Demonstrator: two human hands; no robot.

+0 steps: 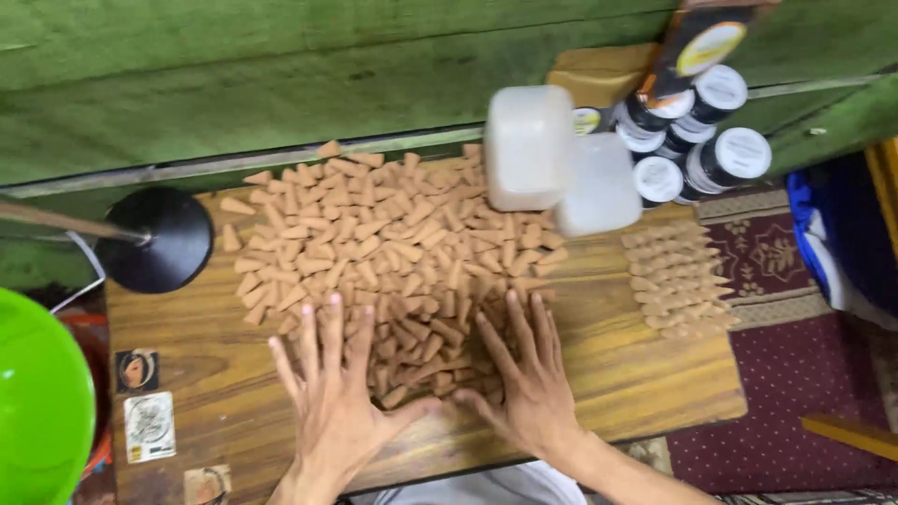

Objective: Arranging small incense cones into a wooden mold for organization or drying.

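A big loose heap of small tan cones covers the middle of a low wooden table. My left hand lies flat on the near edge of the heap, fingers spread, palm down. My right hand lies flat beside it, fingers spread over the cones too. Between my two thumbs sit several cones. Neither hand grips anything. To the right, a neat stack of the same cones lies in rows on the table.
Two white plastic boxes stand at the table's far edge. Several black jars with white lids are stacked behind them. A black round lamp base is at the left, a green bowl lower left. A patterned maroon carpet lies at the right.
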